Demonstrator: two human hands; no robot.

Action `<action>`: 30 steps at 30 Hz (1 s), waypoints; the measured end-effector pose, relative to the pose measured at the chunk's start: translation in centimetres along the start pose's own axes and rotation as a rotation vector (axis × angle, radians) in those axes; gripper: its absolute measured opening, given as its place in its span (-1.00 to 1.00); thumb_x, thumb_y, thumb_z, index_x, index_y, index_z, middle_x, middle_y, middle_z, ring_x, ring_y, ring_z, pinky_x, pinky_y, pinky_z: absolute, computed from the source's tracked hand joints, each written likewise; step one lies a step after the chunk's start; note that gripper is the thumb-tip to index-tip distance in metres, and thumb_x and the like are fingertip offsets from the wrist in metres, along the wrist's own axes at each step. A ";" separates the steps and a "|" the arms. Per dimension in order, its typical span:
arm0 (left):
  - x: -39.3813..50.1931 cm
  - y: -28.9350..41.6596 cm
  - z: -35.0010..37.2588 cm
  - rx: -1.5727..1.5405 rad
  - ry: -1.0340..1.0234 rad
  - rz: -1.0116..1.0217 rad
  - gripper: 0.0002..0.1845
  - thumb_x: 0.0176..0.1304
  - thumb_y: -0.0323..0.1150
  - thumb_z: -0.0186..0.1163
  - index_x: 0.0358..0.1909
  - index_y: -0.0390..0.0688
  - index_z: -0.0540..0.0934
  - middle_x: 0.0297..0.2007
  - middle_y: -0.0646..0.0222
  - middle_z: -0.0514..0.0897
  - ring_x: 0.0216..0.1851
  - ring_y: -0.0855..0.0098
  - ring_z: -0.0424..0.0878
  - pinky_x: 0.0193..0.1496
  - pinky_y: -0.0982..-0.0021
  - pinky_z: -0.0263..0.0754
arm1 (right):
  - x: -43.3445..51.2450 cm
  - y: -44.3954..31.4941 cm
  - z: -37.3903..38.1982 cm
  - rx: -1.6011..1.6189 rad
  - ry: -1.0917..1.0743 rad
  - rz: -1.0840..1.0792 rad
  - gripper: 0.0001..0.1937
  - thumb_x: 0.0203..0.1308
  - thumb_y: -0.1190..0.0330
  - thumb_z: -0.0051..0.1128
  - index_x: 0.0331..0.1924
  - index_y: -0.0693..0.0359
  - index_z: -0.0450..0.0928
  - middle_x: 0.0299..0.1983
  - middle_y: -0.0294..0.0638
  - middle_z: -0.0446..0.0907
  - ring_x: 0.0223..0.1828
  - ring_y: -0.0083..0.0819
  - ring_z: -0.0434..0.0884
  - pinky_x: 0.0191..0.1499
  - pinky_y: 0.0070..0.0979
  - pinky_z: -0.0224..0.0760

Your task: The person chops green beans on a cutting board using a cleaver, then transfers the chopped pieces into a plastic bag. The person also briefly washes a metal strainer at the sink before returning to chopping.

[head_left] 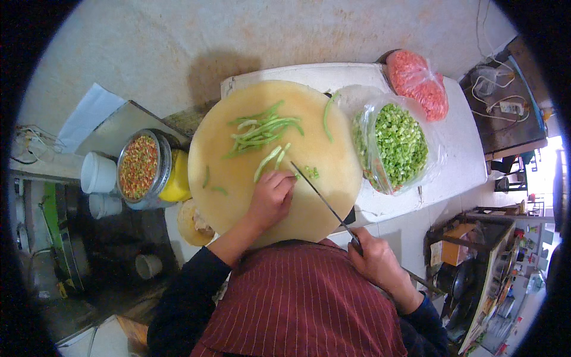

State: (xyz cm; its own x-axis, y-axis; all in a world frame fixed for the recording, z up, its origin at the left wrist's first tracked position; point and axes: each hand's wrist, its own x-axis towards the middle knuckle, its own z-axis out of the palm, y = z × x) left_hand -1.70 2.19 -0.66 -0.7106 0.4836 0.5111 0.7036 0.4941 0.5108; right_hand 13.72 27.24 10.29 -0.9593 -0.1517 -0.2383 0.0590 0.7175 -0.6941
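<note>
A round yellowish cutting board (232,201) lies in front of me. My left hand (273,196) presses its bent fingers on green beans at the board's middle, with two pale bean lengths (266,163) reaching out past the fingertips. In my right hand (377,256) is the handle of a knife (324,200); its blade slants over the board, the tip just right of my left fingers. Small cut bean pieces (312,172) lie beyond the blade. A heap of whole green beans (263,129) rests farther up, and a single bean (329,117) curves near the board's upper right edge.
On the white surface (464,165) at right stand an open plastic bag of chopped green beans (401,147) and a tied bag of minced meat (419,85). At left are a metal bowl of chopped mixed food (139,167), white tubs (99,173) and a yellow container (177,178). A wall rises behind the board.
</note>
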 end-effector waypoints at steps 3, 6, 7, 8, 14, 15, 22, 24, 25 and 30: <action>0.0 -0.1 0.0 -0.013 0.003 -0.006 -0.88 0.12 -0.59 0.30 -0.28 -0.26 0.64 -0.17 0.18 0.71 -0.16 0.10 0.65 -0.06 0.19 0.55 | 0.2 0.0 0.2 -0.020 -0.006 -0.019 -0.63 0.34 0.42 0.22 0.17 0.28 0.45 -0.35 0.22 0.66 -0.28 0.27 0.68 -0.27 0.09 0.54; -0.1 -0.3 -0.2 0.003 -0.016 0.041 -0.87 0.11 -0.59 0.31 -0.28 -0.25 0.64 -0.15 0.18 0.71 -0.15 0.10 0.65 -0.05 0.17 0.55 | 0.4 0.2 0.4 0.030 -0.032 0.067 -0.63 0.33 0.42 0.21 0.18 0.28 0.45 -0.34 0.23 0.66 -0.28 0.28 0.68 -0.25 0.11 0.54; -0.1 -0.3 -0.3 0.009 -0.014 0.049 -0.86 0.10 -0.58 0.31 -0.28 -0.25 0.64 -0.15 0.18 0.71 -0.15 0.10 0.64 -0.04 0.16 0.55 | 0.3 0.2 0.4 0.059 -0.026 0.091 -0.63 0.33 0.43 0.21 0.17 0.28 0.46 -0.34 0.23 0.66 -0.28 0.29 0.68 -0.24 0.11 0.54; -0.2 -0.3 -0.3 0.017 -0.018 0.041 -0.86 0.10 -0.58 0.32 -0.28 -0.25 0.64 -0.15 0.18 0.71 -0.14 0.10 0.64 -0.03 0.16 0.55 | 0.4 0.3 0.4 0.047 -0.024 0.085 -0.64 0.33 0.43 0.21 0.17 0.28 0.46 -0.34 0.23 0.66 -0.28 0.29 0.68 -0.24 0.12 0.54; -0.5 -0.1 -0.3 0.041 -0.008 0.000 -0.85 0.10 -0.56 0.33 -0.27 -0.23 0.63 -0.15 0.20 0.71 -0.10 0.11 0.62 0.01 0.16 0.52 | 0.4 0.0 0.3 0.001 -0.042 0.020 -0.64 0.32 0.41 0.23 0.15 0.27 0.47 -0.34 0.26 0.66 -0.23 0.28 0.69 -0.21 0.11 0.55; -0.4 -0.2 -0.3 0.023 -0.009 0.004 -0.85 0.10 -0.56 0.34 -0.27 -0.23 0.62 -0.15 0.20 0.70 -0.10 0.10 0.62 0.01 0.16 0.52 | 0.5 -0.1 0.4 0.013 -0.042 0.038 -0.65 0.32 0.41 0.24 0.14 0.26 0.47 -0.34 0.26 0.66 -0.23 0.28 0.69 -0.20 0.11 0.55; -1.1 -0.4 -0.4 0.027 -0.025 -0.030 -0.83 0.10 -0.56 0.33 -0.26 -0.20 0.61 -0.12 0.25 0.70 -0.08 0.10 0.61 0.02 0.13 0.50 | 0.5 -0.2 0.2 0.004 -0.065 -0.005 -0.67 0.35 0.40 0.24 0.13 0.24 0.47 -0.34 0.26 0.66 -0.24 0.31 0.67 -0.22 0.13 0.55; -1.3 -0.5 -0.3 0.069 -0.001 0.002 -0.82 0.09 -0.57 0.33 -0.26 -0.19 0.61 -0.11 0.26 0.70 -0.07 0.11 0.61 0.03 0.13 0.49 | 0.6 0.0 0.3 0.057 -0.076 0.029 -0.66 0.35 0.40 0.23 0.14 0.24 0.46 -0.34 0.26 0.66 -0.24 0.31 0.67 -0.23 0.13 0.54; -1.4 -0.6 -0.3 0.099 -0.001 0.000 -0.82 0.09 -0.57 0.33 -0.25 -0.18 0.61 -0.11 0.27 0.70 -0.06 0.11 0.61 0.03 0.13 0.49 | 0.8 0.1 0.5 0.076 -0.061 0.023 -0.66 0.35 0.40 0.23 0.14 0.24 0.46 -0.34 0.26 0.66 -0.24 0.30 0.67 -0.23 0.12 0.54; -1.5 -0.2 0.7 0.026 0.020 -0.026 -0.77 0.07 -0.57 0.36 -0.20 -0.19 0.67 -0.09 0.22 0.72 -0.08 0.06 0.62 0.00 0.12 0.51 | 0.8 0.4 0.6 0.045 -0.041 0.040 -0.66 0.35 0.41 0.21 0.16 0.24 0.46 -0.33 0.26 0.66 -0.25 0.29 0.68 -0.24 0.11 0.53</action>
State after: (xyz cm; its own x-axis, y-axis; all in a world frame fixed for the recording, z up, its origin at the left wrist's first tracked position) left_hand -0.77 1.90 -2.00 -0.7282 0.4560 0.5116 0.6843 0.5247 0.5064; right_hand 13.12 26.98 9.42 -0.9436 -0.1521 -0.2939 0.1105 0.6925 -0.7129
